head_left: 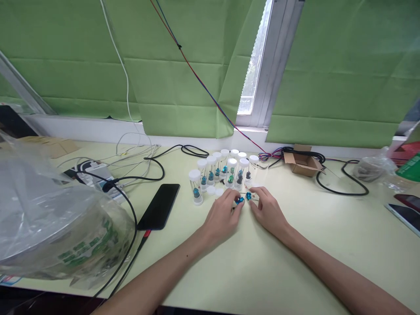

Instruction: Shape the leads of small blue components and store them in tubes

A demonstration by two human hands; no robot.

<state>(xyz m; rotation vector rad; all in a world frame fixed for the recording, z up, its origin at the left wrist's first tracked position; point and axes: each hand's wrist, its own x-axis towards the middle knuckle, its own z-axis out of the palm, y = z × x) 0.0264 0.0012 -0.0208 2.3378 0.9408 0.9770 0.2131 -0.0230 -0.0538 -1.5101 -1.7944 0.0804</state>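
Observation:
My left hand (226, 208) is closed in a pinch on a small shiny blue part (239, 200) with a thin dark stem. Facing it, my right hand (266, 208) pinches a second small blue part (248, 196) by its side. The two parts are close together just above the table; I cannot tell whether they touch. Right behind the hands stand several clear tubes with white caps (196, 187), each holding a small blue, green or dark piece on a stem. Loose white caps (215, 191) lie beside the left fingers.
A black phone (159, 206) with a red-tipped cable lies left of my left arm. Farther left are a large plastic bag (62, 232) and a power strip (98, 175) with tangled cables. An open cardboard box (303, 164) stands at the back right. More phones (407, 214) lie at the right edge.

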